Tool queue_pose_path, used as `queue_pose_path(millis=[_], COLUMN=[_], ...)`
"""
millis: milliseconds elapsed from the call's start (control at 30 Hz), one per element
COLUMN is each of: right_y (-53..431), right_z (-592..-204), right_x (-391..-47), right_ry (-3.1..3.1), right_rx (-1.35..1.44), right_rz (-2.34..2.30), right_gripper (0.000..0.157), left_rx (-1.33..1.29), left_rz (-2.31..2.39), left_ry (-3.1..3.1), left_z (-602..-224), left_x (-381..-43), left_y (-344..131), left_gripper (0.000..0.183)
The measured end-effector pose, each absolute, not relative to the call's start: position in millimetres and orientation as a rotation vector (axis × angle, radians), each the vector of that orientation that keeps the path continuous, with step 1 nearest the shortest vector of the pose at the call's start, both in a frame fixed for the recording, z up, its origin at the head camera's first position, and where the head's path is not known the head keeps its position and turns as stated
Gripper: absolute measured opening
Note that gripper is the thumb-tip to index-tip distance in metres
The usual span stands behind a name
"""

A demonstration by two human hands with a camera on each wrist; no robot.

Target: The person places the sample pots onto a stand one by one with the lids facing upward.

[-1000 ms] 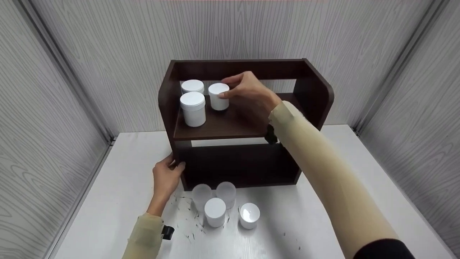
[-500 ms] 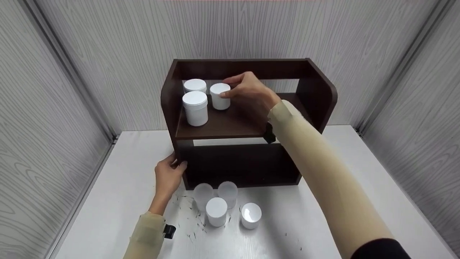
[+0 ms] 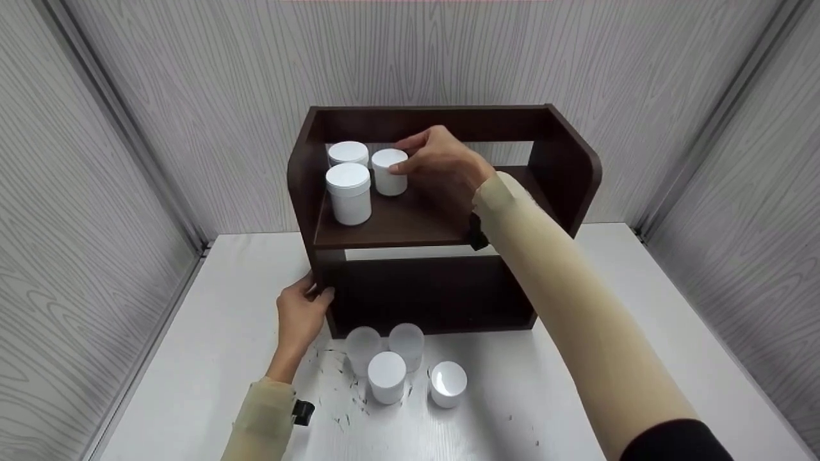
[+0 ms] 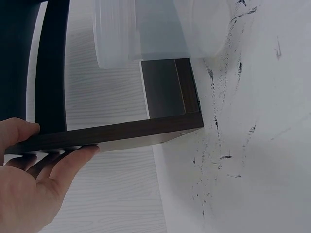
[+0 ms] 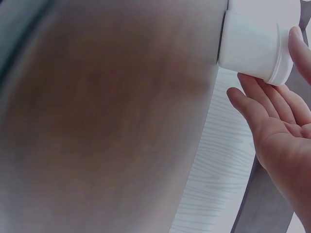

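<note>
In the head view, my right hand [image 3: 442,153] pinches a small white lidded jar [image 3: 389,179] standing on the upper board of a dark brown two-tier shelf [image 3: 410,232]. Thumb and fingers lie on either side of its lid; the right wrist view shows this jar [image 5: 252,46] up close. Two wider white jars stand to its left, one in front [image 3: 350,202] and one behind [image 3: 348,151]. Low on the shelf's left side, my left hand [image 3: 301,314] grips the edge of the side panel, and the left wrist view shows thumb and fingers around that panel [image 4: 126,130].
On the white table [image 3: 250,282] before the shelf stand two translucent tubs [image 3: 363,349], a white lidded jar [image 3: 386,378] and a smaller white jar [image 3: 448,383] with a shiny top. Dark scuffs mark the table there. Grey wood-grain walls close in the back and sides.
My right hand and the small jar have shifted slightly left, toward the two wider jars. The left hand keeps its grip on the panel.
</note>
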State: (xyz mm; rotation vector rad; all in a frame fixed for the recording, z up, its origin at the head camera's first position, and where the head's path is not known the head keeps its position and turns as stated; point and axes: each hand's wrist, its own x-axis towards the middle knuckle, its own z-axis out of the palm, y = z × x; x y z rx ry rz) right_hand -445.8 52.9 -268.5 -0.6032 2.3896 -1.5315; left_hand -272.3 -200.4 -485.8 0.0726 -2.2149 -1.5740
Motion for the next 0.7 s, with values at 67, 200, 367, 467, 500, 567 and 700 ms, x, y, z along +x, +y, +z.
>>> queue_pose_path(millis=[67, 200, 367, 467, 500, 567, 700], right_y=[53.1, 54.0, 55.3, 55.5, 55.5, 55.6, 58.7], right_z=[-268.2, -268.9, -269.0, -267.8, -267.5, -266.8, -267.2], right_x=[-446.4, -447.4, -446.8, -446.4, -446.3, -445.7, -444.4], right_ry=[2.388, 2.380, 2.364, 2.374, 2.375, 2.364, 2.323], right_rx=[-0.606, -0.592, -0.567, -0.574, -0.575, -0.568, -0.548], right_rz=[-1.531, -1.540, -1.549, -1.536, -1.533, -1.539, -1.546], right_gripper=[0.051, 0.051, 0.051, 0.051, 0.051, 0.052, 0.060], left_rx=[0.068, 0.055, 0.060, 0.059, 0.058, 0.052, 0.038], left_rz=[-1.576, -1.574, -1.569, -1.566, -1.560, -1.555, -1.545], left_ry=[-2.214, -2.217, -2.223, -2.221, -2.223, -2.226, -2.239], left_z=[-485.3, -485.0, -486.1, -485.1, -484.6, -484.2, -484.7], left_x=[-272.5, -272.9, -272.9, -273.2, -273.3, -273.3, -273.6], left_y=[-199.8, -198.7, -197.7, -197.5, -197.4, -197.2, -196.9], left_gripper=[0.047, 0.046, 0.046, 0.045, 0.045, 0.044, 0.045])
